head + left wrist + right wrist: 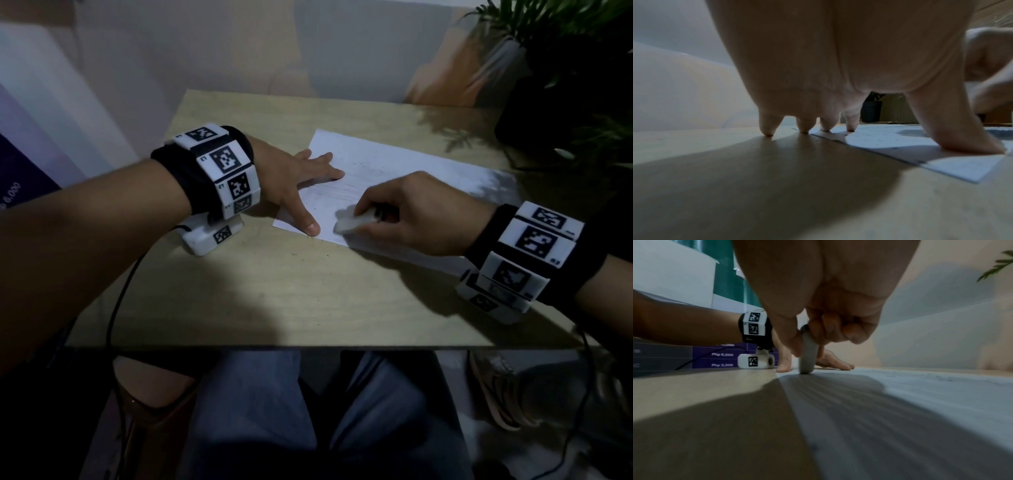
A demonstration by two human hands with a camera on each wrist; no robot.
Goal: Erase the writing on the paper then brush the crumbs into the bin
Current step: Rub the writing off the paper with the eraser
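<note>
1. From the head view we see our left hand (301, 178) spread flat, its fingers (322, 161) straight and the thumb pressing the near-left corner of the paper (411, 171), which lies on the wooden bench (274, 291). Our right hand (411, 219) pinches a pale eraser (352, 222), whose end meets the sheet just beside that thumb. Faint lines remain between the two hands, so we judge the erasing unfinished. A few dark specks lie on the bench near the sheet's front edge. No bin shows here. To do this well, we should rub in short strokes away from the pinned corner so the sheet does not buckle

2. From the left wrist view our fingertips (851, 128) stand straight down: two on the paper's (900, 138) far edge, the others on bare bench (735, 178), with the thumb planted on the sheet nearer us. We hold nothing; we only press. Keeping this weight steady is, in our judgement, what lets the other hand scrub firmly

3. From the right wrist view the eraser (807, 353) stands on its narrow end, clamped between our thumb and curled fingers (828, 327), touching the paper (920, 394) near its left edge. Fine grey crumbs dot the sheet further off; we should leave them until the marks are gone

4. The bench is light wood, smooth, partly in our shadow. A potted plant (565, 68) stands at the far right, a pale wall behind, and a purple board with printed prices (721, 360) at the left
</note>
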